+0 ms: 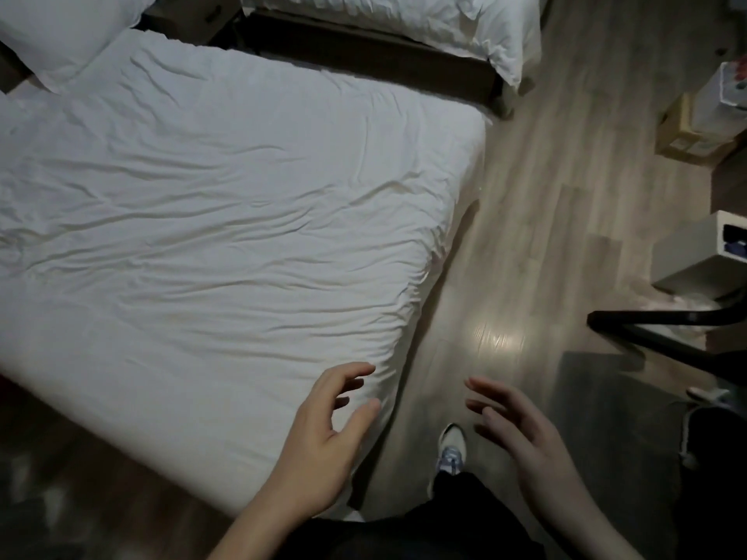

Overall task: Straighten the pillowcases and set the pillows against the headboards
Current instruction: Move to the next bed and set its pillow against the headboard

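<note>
We are holding our left grip (323, 434) spread over the near corner of the bed (210, 204), fingers loosely curved and pinching nothing. Our right grip (521, 434) is hovering spread above the floor (566, 196), just right of it, holding nothing. One pillow (60, 34) is lying far ahead-left of both grips, another pillow (497, 30) far ahead.

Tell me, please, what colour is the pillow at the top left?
Plain white pillow, clearest in the head view.
</note>
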